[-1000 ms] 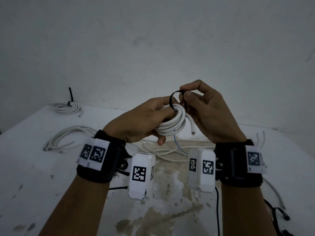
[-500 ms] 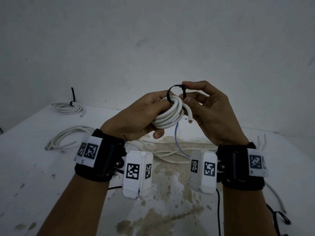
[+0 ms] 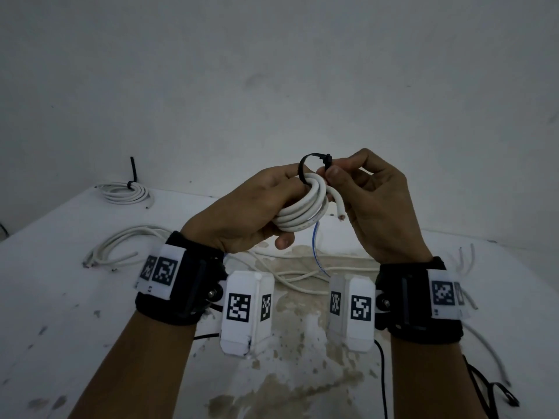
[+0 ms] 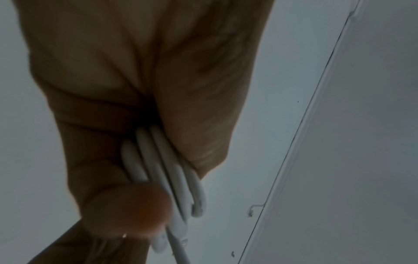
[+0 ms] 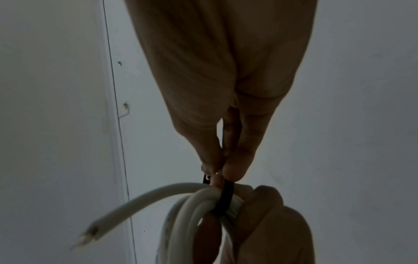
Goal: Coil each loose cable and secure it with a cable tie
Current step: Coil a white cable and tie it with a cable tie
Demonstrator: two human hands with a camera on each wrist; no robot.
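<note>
My left hand [image 3: 254,207] grips a coiled white cable [image 3: 302,213] held up above the table; its turns show between thumb and fingers in the left wrist view [image 4: 167,171]. A black cable tie [image 3: 311,164] loops loosely over the top of the coil. My right hand [image 3: 372,195] pinches the tie at its head between thumb and forefinger; the right wrist view shows the black band [image 5: 224,200] crossing the coil [image 5: 187,214]. One cut cable end [image 3: 340,211] sticks out to the right, and a thin blue wire [image 3: 316,246] hangs below.
A tied white coil [image 3: 125,192] lies at the table's far left corner. A loose white cable bundle [image 3: 121,246] lies left of my left wrist, more loose cable [image 3: 296,276] under my hands, and others [image 3: 472,297] at the right. Black ties [image 3: 502,397] lie bottom right.
Both hands have risen slightly with the coil. The right hand has shifted its pinch along the tie, and the tie's loop now stands more open above the coil.
</note>
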